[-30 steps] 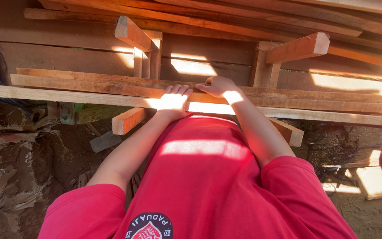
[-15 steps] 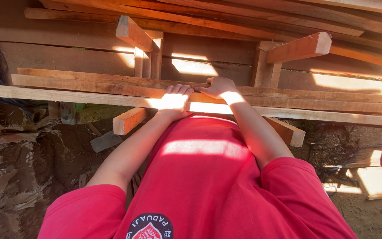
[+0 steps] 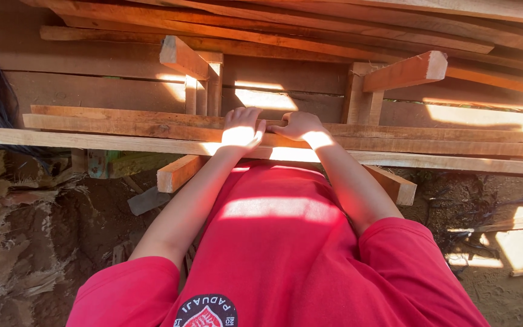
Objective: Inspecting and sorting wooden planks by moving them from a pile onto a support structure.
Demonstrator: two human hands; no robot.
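Planks (image 3: 394, 145): long thin wooden strips, stacked flat across the wooden supports right in front of me, running left to right.
Left hand (image 3: 241, 128): I see it pressed palm-down on the stack, fingers spread flat and gripping nothing.
Right hand (image 3: 298, 125): just beside the left, fingers curled over the upper plank's far edge.
Behind: a pile of rough lumber (image 3: 310, 30).
Below: red shirt (image 3: 286, 242), dirt ground (image 3: 37, 242).

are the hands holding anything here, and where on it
Both hands rest on the long wooden planks near mid-length: left hand flat on top, right hand curled over an edge. Neither lifts a plank.
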